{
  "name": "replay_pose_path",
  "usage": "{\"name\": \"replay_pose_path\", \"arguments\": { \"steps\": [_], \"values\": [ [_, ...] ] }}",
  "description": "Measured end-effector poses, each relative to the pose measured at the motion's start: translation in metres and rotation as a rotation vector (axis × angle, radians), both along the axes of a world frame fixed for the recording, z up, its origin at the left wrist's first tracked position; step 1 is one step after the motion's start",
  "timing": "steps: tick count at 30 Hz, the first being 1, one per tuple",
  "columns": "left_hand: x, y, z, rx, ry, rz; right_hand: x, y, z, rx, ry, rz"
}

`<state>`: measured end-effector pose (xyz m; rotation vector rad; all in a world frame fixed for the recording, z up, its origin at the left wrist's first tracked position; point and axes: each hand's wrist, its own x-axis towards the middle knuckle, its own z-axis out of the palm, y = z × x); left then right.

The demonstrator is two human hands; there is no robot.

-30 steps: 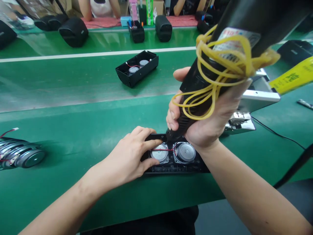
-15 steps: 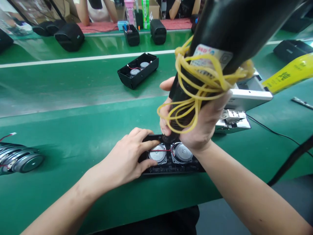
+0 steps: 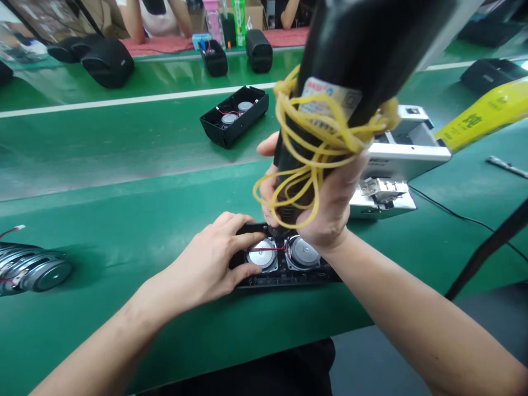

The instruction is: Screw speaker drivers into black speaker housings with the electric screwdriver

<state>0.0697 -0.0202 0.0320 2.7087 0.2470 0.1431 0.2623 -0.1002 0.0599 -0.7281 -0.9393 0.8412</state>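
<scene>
On the green bench lies a black speaker panel (image 3: 284,279) with two round silver speaker drivers (image 3: 303,251) and a red wire across them. My left hand (image 3: 220,250) grips the panel's left end, its thumb and fingers closed around the left driver. Wrapped in my right hand (image 3: 330,212) is a black electric screwdriver (image 3: 350,60), held tilted with its lower end down at the panel's far edge. Yellow rubber bands (image 3: 325,146) are wound round its body. The screwdriver's tip is hidden by my fingers and the panel.
Behind the panel stands an open black speaker box (image 3: 235,129) with two drivers inside. A row of drivers (image 3: 33,269) lies at the left. To the right are a silver metal machine (image 3: 406,157) and a yellow packet (image 3: 482,113). People sit across the bench near several black speakers (image 3: 108,61).
The view has shifted slightly, so the panel, hands and screwdriver appear a little further left. Both hands keep their hold.
</scene>
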Motion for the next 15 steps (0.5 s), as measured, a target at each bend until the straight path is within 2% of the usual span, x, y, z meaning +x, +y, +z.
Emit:
{"name": "replay_pose_path", "arguments": {
  "steps": [6, 11, 13, 15],
  "values": [
    [0.001, 0.001, 0.001, 0.007, 0.044, 0.016, -0.003, -0.001, -0.005, -0.074, 0.009, 0.016],
    [0.002, 0.0, 0.0, 0.035, 0.005, 0.01, -0.003, -0.002, -0.007, -0.129, 0.001, 0.054],
    [0.002, -0.001, 0.0, 0.055, 0.002, 0.015, -0.001, -0.003, -0.009, -0.145, -0.054, 0.02],
    [0.003, -0.002, 0.002, 0.069, 0.006, 0.021, 0.0, -0.002, -0.013, -0.144, -0.122, -0.078]
  ]
}}
